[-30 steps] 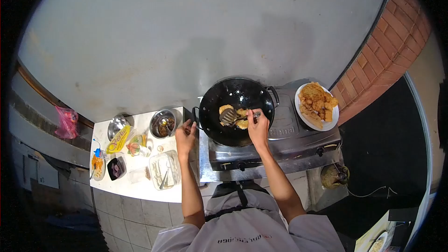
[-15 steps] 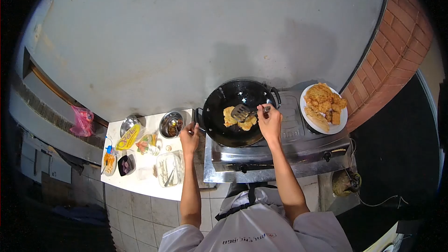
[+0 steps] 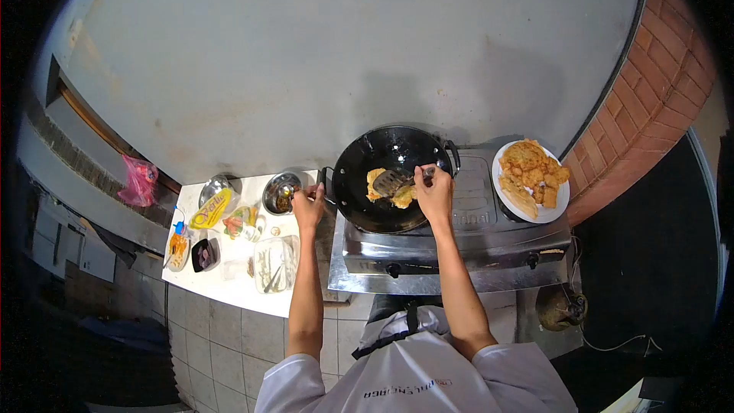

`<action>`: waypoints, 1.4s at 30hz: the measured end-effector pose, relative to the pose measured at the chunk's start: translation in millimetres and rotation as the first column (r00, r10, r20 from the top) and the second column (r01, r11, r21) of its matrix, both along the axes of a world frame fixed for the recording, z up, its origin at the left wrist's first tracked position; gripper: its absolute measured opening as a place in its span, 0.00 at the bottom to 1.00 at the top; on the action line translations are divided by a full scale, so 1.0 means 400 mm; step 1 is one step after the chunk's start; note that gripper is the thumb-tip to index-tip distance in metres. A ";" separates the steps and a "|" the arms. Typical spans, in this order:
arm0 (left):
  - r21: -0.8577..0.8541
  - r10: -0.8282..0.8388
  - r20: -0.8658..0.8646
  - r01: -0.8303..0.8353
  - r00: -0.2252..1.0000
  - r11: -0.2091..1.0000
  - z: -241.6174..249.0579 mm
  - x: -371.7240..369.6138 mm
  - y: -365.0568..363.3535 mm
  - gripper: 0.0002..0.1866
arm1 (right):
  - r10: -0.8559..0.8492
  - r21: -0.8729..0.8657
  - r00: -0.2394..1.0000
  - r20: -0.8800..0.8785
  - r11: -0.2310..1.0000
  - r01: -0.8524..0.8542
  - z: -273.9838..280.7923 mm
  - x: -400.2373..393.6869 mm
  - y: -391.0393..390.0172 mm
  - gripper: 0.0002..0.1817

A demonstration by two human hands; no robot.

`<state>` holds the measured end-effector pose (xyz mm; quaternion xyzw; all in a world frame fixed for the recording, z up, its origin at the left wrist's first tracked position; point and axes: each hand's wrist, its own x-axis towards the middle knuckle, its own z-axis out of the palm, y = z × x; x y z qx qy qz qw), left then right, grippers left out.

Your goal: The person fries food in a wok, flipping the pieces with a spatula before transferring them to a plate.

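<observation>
A black wok (image 3: 390,145) stands on the left part of the gas stove, with yellow fritters (image 3: 404,197) frying in it. My right hand (image 3: 434,191) grips a slotted spatula (image 3: 388,183), whose blade rests over the fritters. Just left of the wok's left handle (image 3: 329,183) is my left hand (image 3: 309,206), its fingers curled together; whether it holds a small thing or touches the handle cannot be made out. Beside it sits a metal bowl (image 3: 271,196) with dark contents.
Fried food fills a white plate (image 3: 560,203) on the stove's right side. The white table (image 3: 229,291) at left carries a yellow pouch (image 3: 210,210), a clear container (image 3: 277,264), a black bowl (image 3: 203,255) and another metal bowl (image 3: 217,190). A gas cylinder (image 3: 560,307) stands below right.
My right hand has shifted slightly left and down with the spatula, over the wok's right side. My left hand stays beside the left handle. The whole view has tilted a little.
</observation>
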<state>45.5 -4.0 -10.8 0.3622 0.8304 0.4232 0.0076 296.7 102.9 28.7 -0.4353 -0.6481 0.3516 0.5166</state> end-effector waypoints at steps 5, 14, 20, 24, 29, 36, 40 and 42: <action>0.031 0.051 -0.039 -0.049 0.998 0.998 -0.005 0.004 0.007 0.16 | -0.011 -0.048 0.994 -0.106 0.999 0.006 -0.019 0.011 -0.021 0.10; 0.080 0.046 -0.011 -0.045 0.999 0.996 0.007 0.024 0.004 0.14 | 0.009 -0.036 0.992 -0.129 0.999 -0.014 -0.031 0.007 -0.026 0.08; 0.099 0.015 0.075 -0.022 0.997 0.995 -0.001 0.022 -0.005 0.15 | 0.020 -0.001 0.991 -0.129 1.000 -0.020 -0.019 -0.006 -0.012 0.09; 0.133 0.027 0.079 -0.037 0.997 0.990 0.014 0.024 -0.015 0.14 | 0.031 0.024 0.987 -0.155 0.999 -0.028 -0.007 -0.015 -0.011 0.07; 0.216 -0.012 0.153 -0.021 0.988 0.976 0.014 0.027 -0.035 0.13 | 0.061 0.024 0.991 -0.116 0.998 -0.059 0.015 -0.015 -0.002 0.06; 0.307 -0.106 0.414 -0.029 0.904 0.951 -0.023 0.041 -0.117 0.12 | 0.108 0.051 0.992 -0.072 0.993 -0.104 0.053 -0.081 -0.029 0.05; 0.390 -0.152 0.410 -0.022 0.899 0.921 -0.037 0.042 -0.196 0.12 | 0.009 -0.034 0.992 -0.123 0.999 -0.013 0.066 -0.122 -0.063 0.05; 0.324 -0.195 0.493 0.029 0.848 0.946 -0.036 0.025 -0.253 0.15 | -0.085 -0.051 0.966 -0.244 0.996 0.075 0.036 -0.143 -0.062 0.06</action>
